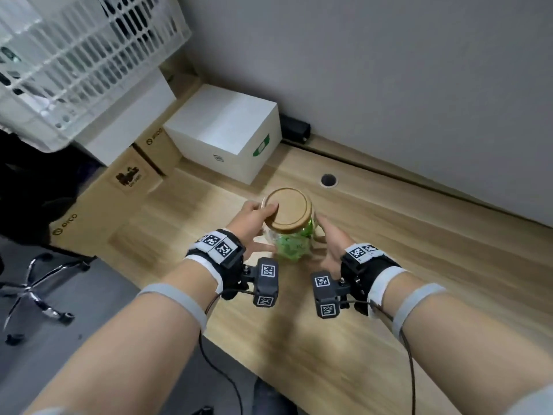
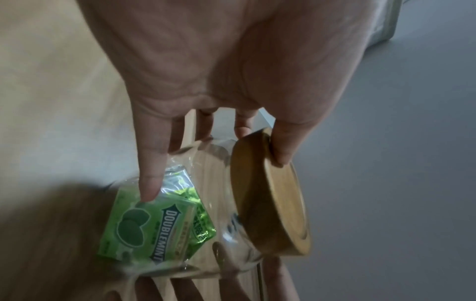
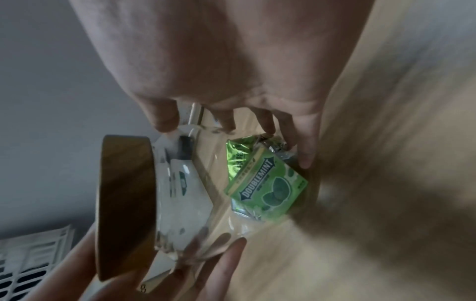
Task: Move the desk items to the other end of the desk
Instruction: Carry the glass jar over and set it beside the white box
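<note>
desk [image 1: 389, 295]: wood; white box [image 1: 227, 130] at its far end | glass jar [image 1: 291, 244]: between both hands, wooden lid [image 1: 288, 211] on, green gum packs [image 2: 154, 224] inside | left hand [image 1: 254, 223]: fingers wrapped round jar, thumb on lid | right hand [image 1: 329, 241]: fingers curled round jar's other side

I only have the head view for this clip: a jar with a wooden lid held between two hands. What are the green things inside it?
Observer: Doublemint gum packs; the left wrist view shows the print through the glass jar.
Operator: Is the left hand on the lid?
Observer: Its thumb presses the wooden lid's rim; the fingers wrap the glass.
Operator: And the right hand?
Observer: The right hand has fingertips curled round the glass beside the packs.
</note>
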